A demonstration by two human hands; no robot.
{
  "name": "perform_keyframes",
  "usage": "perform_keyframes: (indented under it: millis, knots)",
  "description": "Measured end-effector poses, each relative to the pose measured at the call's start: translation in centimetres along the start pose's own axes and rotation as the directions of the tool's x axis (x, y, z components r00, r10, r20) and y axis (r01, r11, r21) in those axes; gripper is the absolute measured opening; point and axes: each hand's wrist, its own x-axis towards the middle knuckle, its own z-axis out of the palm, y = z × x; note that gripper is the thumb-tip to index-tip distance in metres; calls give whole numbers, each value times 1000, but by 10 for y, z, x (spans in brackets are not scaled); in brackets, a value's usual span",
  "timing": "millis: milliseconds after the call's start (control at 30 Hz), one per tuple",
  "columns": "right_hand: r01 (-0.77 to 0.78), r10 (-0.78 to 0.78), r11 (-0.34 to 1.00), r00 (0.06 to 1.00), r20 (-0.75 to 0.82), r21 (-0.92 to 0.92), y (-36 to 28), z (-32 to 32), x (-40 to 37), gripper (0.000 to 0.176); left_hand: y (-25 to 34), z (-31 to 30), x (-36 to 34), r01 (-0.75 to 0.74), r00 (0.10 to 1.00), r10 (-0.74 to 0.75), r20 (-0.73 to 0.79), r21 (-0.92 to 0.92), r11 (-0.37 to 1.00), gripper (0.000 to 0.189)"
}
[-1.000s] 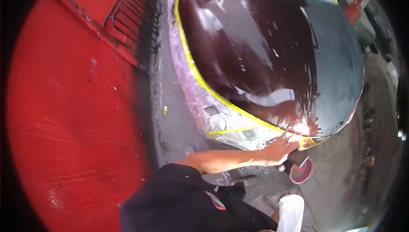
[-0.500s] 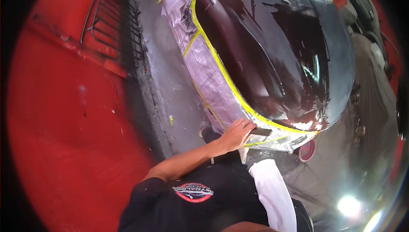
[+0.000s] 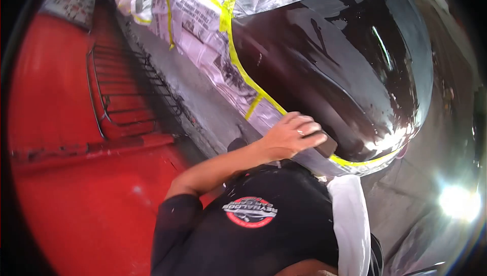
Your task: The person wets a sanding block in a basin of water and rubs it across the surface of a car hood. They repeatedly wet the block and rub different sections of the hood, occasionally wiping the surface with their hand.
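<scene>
My left hand [image 3: 295, 136], with a ring on one finger, is closed around a dark rectangular sanding block [image 3: 327, 146]. The block overlaps the near lower edge of a glossy, wet-looking dark car hood [image 3: 304, 63], right by the yellow masking tape [image 3: 243, 73] that borders it. Pale newspaper and film [image 3: 198, 37] cover the bodywork outside the tape. A white cloth or sleeve [image 3: 350, 220] hangs over the right side of my black shirt [image 3: 213, 240]. My right hand is out of sight.
A metal rack [image 3: 122, 93] stands against the red wall [image 3: 76, 195] on the left. Grey floor [image 3: 198, 93] runs between wall and car. A bright lamp [image 3: 459, 202] shines at the lower right.
My left hand has moved up with the block, from the papered edge to the hood's border. The view has shifted too, showing more papered bodywork and rack at the upper left.
</scene>
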Motion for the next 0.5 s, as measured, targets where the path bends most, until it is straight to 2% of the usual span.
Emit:
perform_keyframes:
  millis: [33,100,200,267,300,333,400,467,500]
  knots:
    - [-18,20,998,999,-31,59,5,12,-19,31,-19,-2,11,-139,989,139,40,-2,990,36]
    - [-57,76,982,993,-96,181,17,39,-59,31,-52,-3,34,-390,913,392,115,-39,920,29]
    - [-87,160,930,970,-181,357,42,84,-130,30,-97,-9,80,-653,716,653,246,-95,751,19]
    - [-66,173,898,962,-211,435,63,115,-168,30,-123,4,99,-698,619,718,318,-198,689,18]
    - [-142,294,846,929,-227,515,43,140,-202,27,-132,14,107,-714,554,745,372,-247,655,18]
    - [-157,332,829,911,-246,537,33,156,-225,27,-136,20,115,-769,472,770,429,-226,598,21]
    - [-135,257,816,956,-143,562,42,187,-271,51,-141,28,129,-785,382,827,413,-326,526,24]
    - [-126,293,769,941,-169,627,49,215,-304,50,-148,28,140,-808,233,860,454,-401,431,28]
    - [-138,371,817,870,-325,561,60,230,-312,48,-157,22,143,-793,225,882,414,-449,413,30]
